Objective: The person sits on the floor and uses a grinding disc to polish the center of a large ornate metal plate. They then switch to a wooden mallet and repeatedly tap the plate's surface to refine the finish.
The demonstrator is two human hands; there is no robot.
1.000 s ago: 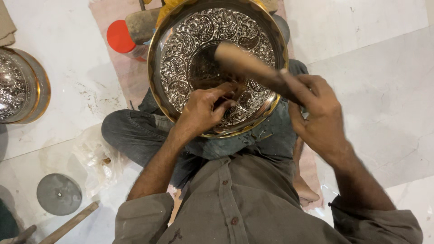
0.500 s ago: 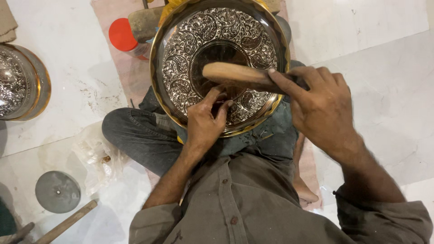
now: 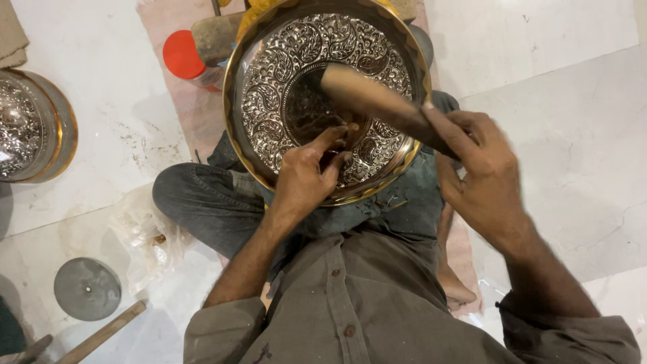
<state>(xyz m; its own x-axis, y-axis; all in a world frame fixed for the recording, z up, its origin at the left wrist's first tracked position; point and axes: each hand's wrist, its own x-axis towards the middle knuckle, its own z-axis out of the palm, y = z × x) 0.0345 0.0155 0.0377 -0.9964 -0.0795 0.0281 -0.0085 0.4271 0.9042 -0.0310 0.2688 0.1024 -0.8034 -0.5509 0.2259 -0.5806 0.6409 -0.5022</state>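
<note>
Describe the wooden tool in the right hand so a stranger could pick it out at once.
Start at the big embossed metal plate with a gold rim resting on the seated person's lap. Across its centre lies a thick, rounded wooden mallet, gripped at its lower end by the right hand. Unlike the thin wooden stick lying on the floor at lower left, it is stout, blurred and raised above the plate.

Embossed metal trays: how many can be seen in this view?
2. One embossed metal tray rests on the person's lap; another embossed tray lies at the left edge, partly cut off.
</note>
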